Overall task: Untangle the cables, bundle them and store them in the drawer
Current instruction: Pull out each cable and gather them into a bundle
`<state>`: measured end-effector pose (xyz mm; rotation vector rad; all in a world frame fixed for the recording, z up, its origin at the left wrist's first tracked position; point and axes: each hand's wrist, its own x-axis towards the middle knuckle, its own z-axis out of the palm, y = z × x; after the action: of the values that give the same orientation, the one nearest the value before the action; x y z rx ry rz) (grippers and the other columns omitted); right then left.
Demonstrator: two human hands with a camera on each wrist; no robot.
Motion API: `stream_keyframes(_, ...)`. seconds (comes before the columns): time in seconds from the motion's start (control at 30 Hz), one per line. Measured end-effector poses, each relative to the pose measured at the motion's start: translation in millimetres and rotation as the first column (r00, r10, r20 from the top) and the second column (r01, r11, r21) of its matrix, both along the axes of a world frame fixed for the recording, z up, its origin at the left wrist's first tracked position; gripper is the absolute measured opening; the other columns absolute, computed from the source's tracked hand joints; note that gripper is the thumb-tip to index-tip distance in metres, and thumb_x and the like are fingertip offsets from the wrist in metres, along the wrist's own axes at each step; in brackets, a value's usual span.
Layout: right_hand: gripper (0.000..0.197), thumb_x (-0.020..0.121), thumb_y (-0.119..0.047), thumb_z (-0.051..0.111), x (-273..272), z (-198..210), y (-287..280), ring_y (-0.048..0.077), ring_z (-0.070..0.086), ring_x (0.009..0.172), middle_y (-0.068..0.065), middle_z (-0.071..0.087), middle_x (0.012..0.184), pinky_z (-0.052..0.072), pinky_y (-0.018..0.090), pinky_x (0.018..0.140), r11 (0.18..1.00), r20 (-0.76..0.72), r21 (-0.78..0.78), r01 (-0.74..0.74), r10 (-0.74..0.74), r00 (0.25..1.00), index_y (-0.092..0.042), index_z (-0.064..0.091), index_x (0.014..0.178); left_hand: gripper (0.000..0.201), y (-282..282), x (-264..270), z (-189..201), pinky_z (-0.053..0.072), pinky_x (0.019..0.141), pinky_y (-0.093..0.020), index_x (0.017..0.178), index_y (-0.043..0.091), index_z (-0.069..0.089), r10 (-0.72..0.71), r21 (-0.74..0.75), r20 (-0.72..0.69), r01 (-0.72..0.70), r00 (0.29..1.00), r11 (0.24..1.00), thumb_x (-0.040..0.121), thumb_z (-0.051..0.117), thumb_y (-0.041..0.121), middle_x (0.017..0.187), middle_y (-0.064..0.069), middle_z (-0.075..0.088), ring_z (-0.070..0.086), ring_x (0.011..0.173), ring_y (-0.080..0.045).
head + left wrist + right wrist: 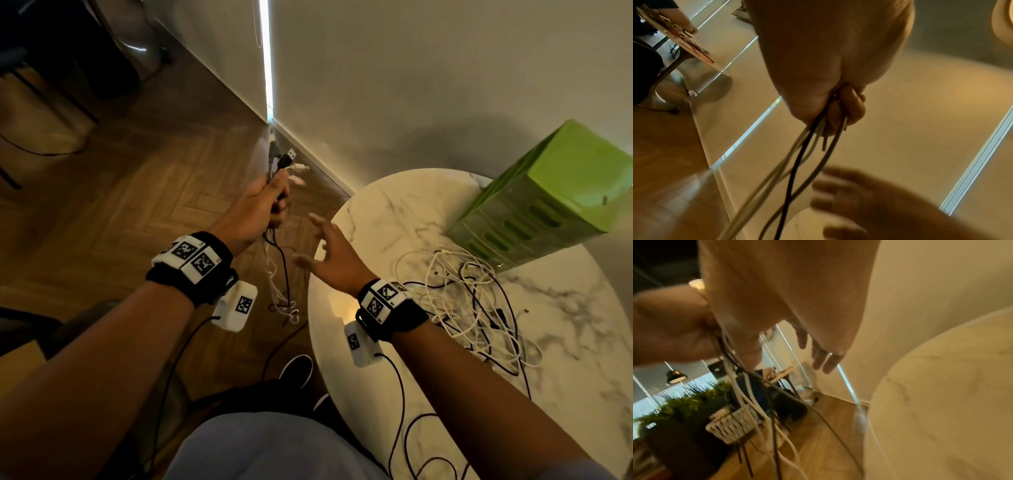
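Beside table [394, 219] — left hand [260, 205] grips cables [277, 267].

Head view downward; wrist views share cables [795, 162]

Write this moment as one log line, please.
left hand: grips held cables, hanging off table edge | right hand: open, empty | cable pile: tangled on table | green drawer unit: behind pile
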<state>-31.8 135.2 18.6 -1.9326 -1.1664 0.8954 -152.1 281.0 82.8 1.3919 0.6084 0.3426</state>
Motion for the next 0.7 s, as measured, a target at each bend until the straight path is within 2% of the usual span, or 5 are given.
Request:
stream_keyframes(0.1, 0.065, 0.091, -0.025, 0.074, -6, 29, 17, 0.012, 0.061, 0.117, -0.003, 0.059, 0.133, 0.053, 0.034, 0.102, 0.984, -0.261, 0.166, 0.057, -0.011, 0.965, -0.018, 0.041, 0.147, 0.037, -6, 2, -3, 0.040, 0.053, -0.019, 0.087, 0.018, 0.050, -0.051, -0.109, 0.004, 0.051, 0.999, 0.993, 0.110, 0.033, 0.041, 0.070, 0.004, 0.047, 0.042, 0.052, -0.006)
stream_keyframes(0.2, 0.055, 0.094, -0.026, 0.069, -3, 34, 20, 0.015, 0.068, 0.104, 0.001, 0.065, 0.118, 0.058, 0.044, 0.092, 0.979, -0.242, 0.182, 0.089, -0.043, 0.969, -0.018, 0.045, 0.142, 0.038, -7, 2, -3, 0.040, 0.051, -0.020, 0.085, 0.017, 0.051, -0.037, -0.172, 0.050, 0.045, 0.998, 0.984, 0.110, 0.034, 0.040, 0.069, 0.002, 0.049, 0.038, 0.050, -0.009)
stream_keyframes(0.33, 0.024, 0.104, -0.019, 0.054, 4, 33, 14, 0.020, 0.069, 0.082, 0.010, 0.069, 0.097, 0.059, 0.037, 0.078, 0.961, -0.256, 0.224, 0.162, -0.102, 0.961, -0.020, 0.051, 0.128, 0.041, -7, 2, -6, 0.038, 0.048, -0.018, 0.084, 0.019, 0.052, -0.006, -0.124, -0.024, 0.003, 1.000, 0.992, 0.109, 0.033, 0.044, 0.072, 0.002, 0.055, 0.046, 0.056, -0.011)
stream_keyframes(0.5, 0.013, 0.105, -0.014, 0.051, 6, 34, 10, 0.014, 0.069, 0.084, 0.008, 0.073, 0.096, 0.052, 0.023, 0.075, 0.942, -0.266, 0.258, 0.213, -0.142, 0.953, -0.019, 0.055, 0.116, 0.041, -8, 11, -8, 0.038, 0.050, -0.020, 0.085, 0.019, 0.053, 0.152, -0.065, -0.041, -0.154, 0.988, 0.986, 0.109, 0.032, 0.045, 0.080, 0.003, 0.056, 0.048, 0.064, -0.009)
stream_keyframes(0.7, 0.008, 0.105, -0.012, 0.050, 8, 36, 6, 0.021, 0.068, 0.075, 0.013, 0.073, 0.094, 0.052, 0.036, 0.070, 0.921, -0.354, 0.245, 0.303, -0.206, 0.912, -0.018, 0.055, 0.108, 0.038, -14, 14, -11, 0.040, 0.056, -0.023, 0.096, 0.018, 0.050, 0.100, 0.135, -0.083, -0.088, 0.992, 0.987, 0.108, 0.033, 0.050, 0.082, -0.001, 0.046, 0.044, 0.064, -0.008)
